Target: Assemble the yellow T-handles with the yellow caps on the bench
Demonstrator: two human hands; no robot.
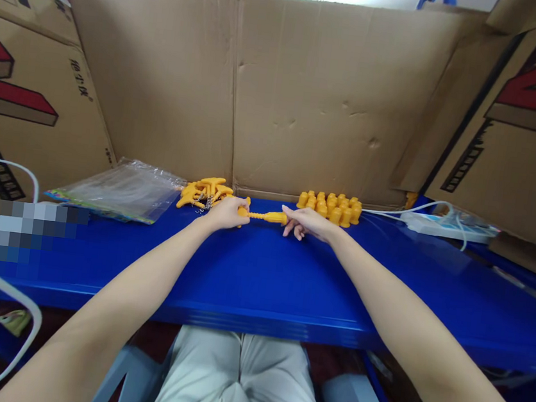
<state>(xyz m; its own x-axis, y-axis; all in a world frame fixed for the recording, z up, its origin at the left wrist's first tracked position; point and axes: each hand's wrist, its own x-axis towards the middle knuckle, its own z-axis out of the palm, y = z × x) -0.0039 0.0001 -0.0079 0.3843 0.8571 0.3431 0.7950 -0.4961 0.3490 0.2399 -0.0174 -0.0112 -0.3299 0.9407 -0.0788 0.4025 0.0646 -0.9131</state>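
Both my hands hold one yellow plastic rod (263, 215) level above the blue table (259, 277). My left hand (226, 212) is closed round its left end, which looks like a T-shaped handle. My right hand (305, 222) pinches the right end with thumb and forefinger, its other fingers hanging loose. Just behind my left hand lies a pile of yellow T-shaped pieces (204, 192) with small chains. Behind my right hand stands a cluster of several yellow bell-shaped caps (331, 207).
A stack of clear plastic bags (121, 189) lies at the left. A white power strip (442, 225) with cables sits at the right. Cardboard walls (328, 98) close off the back and both sides. My legs show under the table's front edge.
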